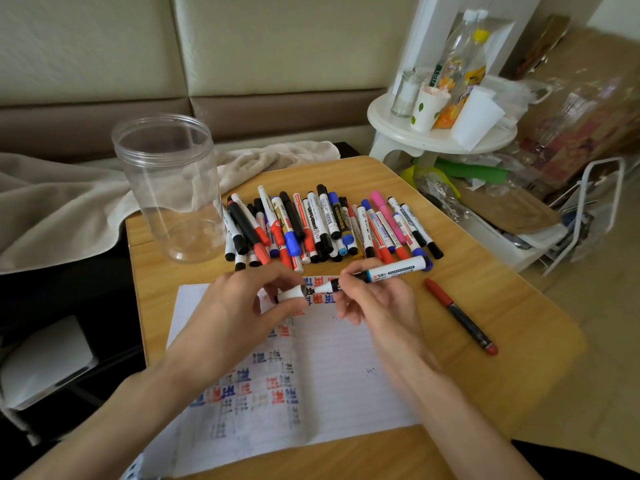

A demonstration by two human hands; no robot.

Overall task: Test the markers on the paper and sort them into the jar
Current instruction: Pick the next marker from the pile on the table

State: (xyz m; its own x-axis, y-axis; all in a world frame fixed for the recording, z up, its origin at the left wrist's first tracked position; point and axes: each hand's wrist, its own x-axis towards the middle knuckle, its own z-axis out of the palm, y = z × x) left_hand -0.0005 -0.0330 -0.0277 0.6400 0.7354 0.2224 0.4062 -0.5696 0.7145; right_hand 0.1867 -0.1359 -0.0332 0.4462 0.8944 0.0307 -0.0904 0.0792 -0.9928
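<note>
Markers (329,223) lay in a loose pile at the far side of the surface (502,289), just right of the clear plastic jar (169,188). One white-barrelled marker (391,270) was out of the pile, gripped near its tip by the right hand (377,299) above the top edge of the lined paper (346,375). The left hand (242,306) pinched the white cap (290,293), which sat just clear of the tip and in line with it.

The step in hand appeared to be the cap change of a test; whether the cap was coming off or going on cannot be told. If off, the next move called for lowering the tip onto unmarked paper, most of which lay right of the red and blue test marks. If on, the cap needed pressing home squarely, followed by a carry leftward to the jar, which stood upright and open, with no marker visible inside.

A red marker (460,315) lay alone on the surface right of the paper, well apart from the pile. A beige blanket (69,202) lay behind the jar. A white stool (440,138) carrying bottles and cups stood beyond the surface. The pile lay just beyond both hands, near the route to the jar; a low carry could disturb it.
</note>
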